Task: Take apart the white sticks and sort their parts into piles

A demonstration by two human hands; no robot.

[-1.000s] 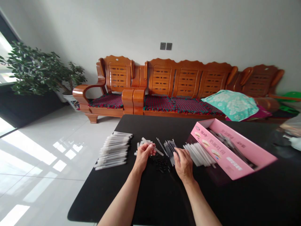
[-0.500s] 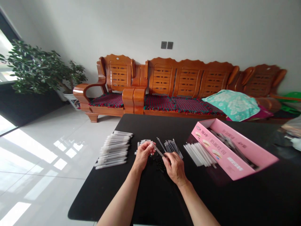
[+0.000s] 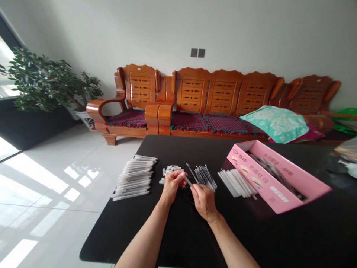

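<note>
The left hand (image 3: 173, 187) and right hand (image 3: 205, 201) grip opposite ends of a pen barrel (image 3: 188, 181), fingers (image 3: 182, 175) closed, above the black tabletop (image 3: 192, 238).

Away from the thin refills (image 3: 205, 177) comes the right hand (image 3: 204, 201), now meeting the pale tube's (image 3: 188, 181) lower end! The left hand (image 3: 172, 185) edges rightward, and less tube shows between the two than half a second ago.
</note>
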